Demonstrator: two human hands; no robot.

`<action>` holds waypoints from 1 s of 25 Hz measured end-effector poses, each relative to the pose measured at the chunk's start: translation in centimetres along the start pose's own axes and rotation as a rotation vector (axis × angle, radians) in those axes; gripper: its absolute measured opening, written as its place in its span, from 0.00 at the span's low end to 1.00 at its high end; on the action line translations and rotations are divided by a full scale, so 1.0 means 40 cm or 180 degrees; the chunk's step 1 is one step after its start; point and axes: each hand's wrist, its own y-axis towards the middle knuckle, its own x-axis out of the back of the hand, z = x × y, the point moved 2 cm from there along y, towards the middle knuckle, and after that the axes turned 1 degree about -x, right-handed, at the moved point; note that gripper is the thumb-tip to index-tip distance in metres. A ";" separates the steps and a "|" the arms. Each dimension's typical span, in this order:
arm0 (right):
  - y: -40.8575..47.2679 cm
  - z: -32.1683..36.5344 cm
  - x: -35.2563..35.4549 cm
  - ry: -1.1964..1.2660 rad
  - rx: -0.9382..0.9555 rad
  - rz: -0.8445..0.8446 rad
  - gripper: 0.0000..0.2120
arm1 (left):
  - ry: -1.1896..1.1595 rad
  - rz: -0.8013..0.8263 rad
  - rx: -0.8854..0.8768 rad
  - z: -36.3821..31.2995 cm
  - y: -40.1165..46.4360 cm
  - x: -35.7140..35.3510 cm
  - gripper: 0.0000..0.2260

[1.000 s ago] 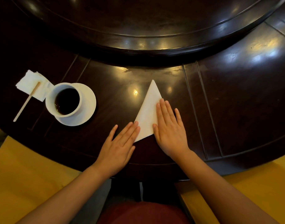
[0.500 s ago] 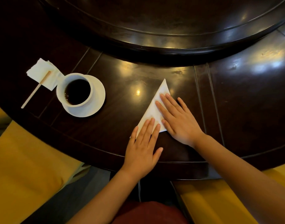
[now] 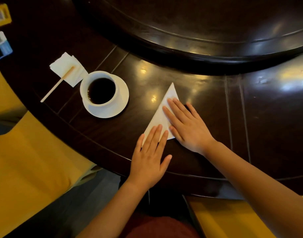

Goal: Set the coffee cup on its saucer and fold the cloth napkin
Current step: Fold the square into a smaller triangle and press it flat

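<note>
The dark shiny table [image 3: 207, 103] holds a white napkin [image 3: 161, 114] folded in a triangle. The left hand [image 3: 149, 155] and right hand [image 3: 186, 126] lie flat on it, fingers straight. The cup [image 3: 100, 90] sits on its saucer [image 3: 120, 102] nearby. Yellow seats [image 3: 27, 160] stand around.

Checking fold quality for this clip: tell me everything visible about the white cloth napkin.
The white cloth napkin lies flat on the dark wooden table, folded into a narrow triangle whose sharp tip points away from the person. It looks smooth and thin. The left hand presses its near corner with straight fingers; the right hand lies flat across its right side.
</note>
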 end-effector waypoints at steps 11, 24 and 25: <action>0.122 0.086 -0.014 -0.0011 0.0271 -0.0039 0.27 | 0.0060 -0.0081 0.0265 0.124 -0.022 0.011 0.27; 0.123 0.105 0.021 0.0003 0.0119 0.0131 0.26 | 0.0020 0.0117 0.0195 0.135 -0.017 0.045 0.27; 0.124 0.109 0.030 0.0004 0.0106 0.0189 0.26 | -0.0069 0.0164 0.0213 0.136 -0.016 0.053 0.27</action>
